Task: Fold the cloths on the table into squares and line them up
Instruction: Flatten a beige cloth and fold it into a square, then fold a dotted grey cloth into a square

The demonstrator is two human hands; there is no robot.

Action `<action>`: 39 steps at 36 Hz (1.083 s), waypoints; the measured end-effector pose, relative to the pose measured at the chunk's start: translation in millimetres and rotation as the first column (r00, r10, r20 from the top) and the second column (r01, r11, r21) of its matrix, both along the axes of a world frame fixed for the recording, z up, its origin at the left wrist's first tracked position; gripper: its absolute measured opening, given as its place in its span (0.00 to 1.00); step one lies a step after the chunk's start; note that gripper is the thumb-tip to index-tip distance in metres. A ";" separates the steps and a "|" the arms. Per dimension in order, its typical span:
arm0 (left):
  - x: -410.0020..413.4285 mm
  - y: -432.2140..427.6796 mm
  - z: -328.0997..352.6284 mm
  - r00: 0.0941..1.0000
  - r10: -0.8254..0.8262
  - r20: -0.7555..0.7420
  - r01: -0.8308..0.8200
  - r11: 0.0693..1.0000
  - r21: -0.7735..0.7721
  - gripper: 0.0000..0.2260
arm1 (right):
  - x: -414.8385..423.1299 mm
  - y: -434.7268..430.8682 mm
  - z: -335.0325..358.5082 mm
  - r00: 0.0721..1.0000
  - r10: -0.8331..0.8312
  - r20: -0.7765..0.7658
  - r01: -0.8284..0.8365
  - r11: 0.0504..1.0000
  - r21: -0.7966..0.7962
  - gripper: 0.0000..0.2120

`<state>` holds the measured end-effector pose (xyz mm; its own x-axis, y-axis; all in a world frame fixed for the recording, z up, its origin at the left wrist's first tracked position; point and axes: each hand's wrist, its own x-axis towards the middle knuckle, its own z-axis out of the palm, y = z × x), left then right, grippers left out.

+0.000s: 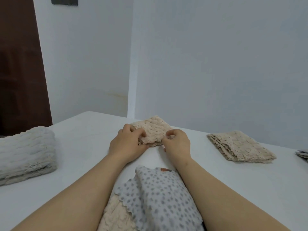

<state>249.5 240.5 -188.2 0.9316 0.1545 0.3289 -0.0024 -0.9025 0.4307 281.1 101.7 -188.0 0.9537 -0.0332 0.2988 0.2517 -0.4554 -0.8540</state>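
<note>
One spotted cloth (pixel 160 197) nearest overlaps one beige cloth (pixel 115 217); left hand (pixel 128 144) and right hand (pixel 177 144) pinch a third cloth (pixel 152 130).

The white counter (pixel 83 147) meets the wall along its far edge. Near the middle of that far edge lies a half-folded beige cloth (pixel 152 130), bunched at its near side. Toward the far right corner lies a folded beige square (pixel 240 147), flat and well apart from it. At the left edge sits a thick grey-white folded towel (pixel 25 152). At the near edge a grey dotted cloth (pixel 160 197) lies loose over a crumpled beige cloth (pixel 115 215). A dark striped item (pixel 302 154) shows at the right edge, mostly cut off.
</note>
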 end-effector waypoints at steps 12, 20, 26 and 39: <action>4.4 0.7 -6.3 0.999 0.051 -0.009 -0.047 0.977 0.209 0.17 | 8.0 -1.6 -3.7 0.996 0.092 0.011 -0.088 0.974 -0.210 0.10; -16.7 1.6 -4.5 0.999 0.047 -0.024 -0.049 0.995 -0.088 0.14 | -11.9 -14.4 11.3 0.969 0.161 -0.186 -0.189 0.972 -0.138 0.11; -47.0 0.0 2.5 0.999 0.041 0.031 -0.022 0.886 -0.463 0.09 | -53.0 -35.3 31.0 0.927 0.264 -0.266 -0.285 0.958 -0.042 0.05; -158.8 -41.1 11.7 0.998 -0.027 0.059 0.055 0.837 -0.544 0.04 | -168.9 -73.7 36.1 0.949 0.297 -0.106 -0.315 0.877 -0.364 0.10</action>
<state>90.7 199.4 -176.5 0.9267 0.2840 0.2461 -0.0668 -0.5200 0.8515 112.2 28.0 -151.9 0.9109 0.3675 0.1876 0.3954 -0.6477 -0.6513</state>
